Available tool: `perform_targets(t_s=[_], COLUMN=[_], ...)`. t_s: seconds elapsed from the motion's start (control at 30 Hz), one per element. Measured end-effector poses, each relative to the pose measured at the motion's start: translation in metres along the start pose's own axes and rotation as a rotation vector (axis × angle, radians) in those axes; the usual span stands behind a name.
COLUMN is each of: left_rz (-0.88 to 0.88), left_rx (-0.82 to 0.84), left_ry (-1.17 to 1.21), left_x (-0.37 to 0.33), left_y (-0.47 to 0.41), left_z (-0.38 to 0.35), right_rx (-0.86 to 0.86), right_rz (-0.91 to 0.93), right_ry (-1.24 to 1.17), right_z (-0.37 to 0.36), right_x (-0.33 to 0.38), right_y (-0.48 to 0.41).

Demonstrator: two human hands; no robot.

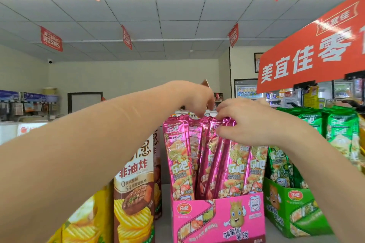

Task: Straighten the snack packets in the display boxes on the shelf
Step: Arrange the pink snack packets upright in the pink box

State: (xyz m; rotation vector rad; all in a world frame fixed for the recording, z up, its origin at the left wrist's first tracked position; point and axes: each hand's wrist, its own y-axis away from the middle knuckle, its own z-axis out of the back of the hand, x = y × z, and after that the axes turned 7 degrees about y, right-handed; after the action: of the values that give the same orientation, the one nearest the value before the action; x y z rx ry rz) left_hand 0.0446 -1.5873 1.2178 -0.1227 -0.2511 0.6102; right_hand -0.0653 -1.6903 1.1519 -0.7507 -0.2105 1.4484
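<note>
Glossy magenta snack packets (199, 156) stand in a pink display box (217, 221) printed with a film-strip band and a cartoon potato. Green packets (339, 130) fill a matching green box (292, 213), under a red sign (316, 49) lettered in white.

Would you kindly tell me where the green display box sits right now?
In the head view, the green display box stands low on the right, directly beside the pink display box, with green packets standing in it.
</note>
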Motion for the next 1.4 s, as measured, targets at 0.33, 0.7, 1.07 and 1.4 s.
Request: perform_targets(t_s=[0.33,0.7,1.07,1.4], left_rz=[0.107,0.247,0.134,-0.246], left_rx=[0.098,0.004,-1.025,-1.584], left_ry=[-0.054,0.123,0.17,0.527], left_x=[0.013,0.012,-0.019,-0.038], left_y=[-0.023,-0.013,0.025,0.092], left_z=[-0.022,-0.009,0.029,0.011], right_rx=[-0.008,-0.159,-0.116,-0.622], right_rz=[-0.05,-0.034,-0.052,-0.211], right_ry=[-0.022,-0.026,-0.027,-0.425], right_z=[-0.006,-0.018,-0.011,-0.014], right_x=[-0.002,0.003,0.01,0.016], right_y=[0.003,0.008,0.003,0.015])
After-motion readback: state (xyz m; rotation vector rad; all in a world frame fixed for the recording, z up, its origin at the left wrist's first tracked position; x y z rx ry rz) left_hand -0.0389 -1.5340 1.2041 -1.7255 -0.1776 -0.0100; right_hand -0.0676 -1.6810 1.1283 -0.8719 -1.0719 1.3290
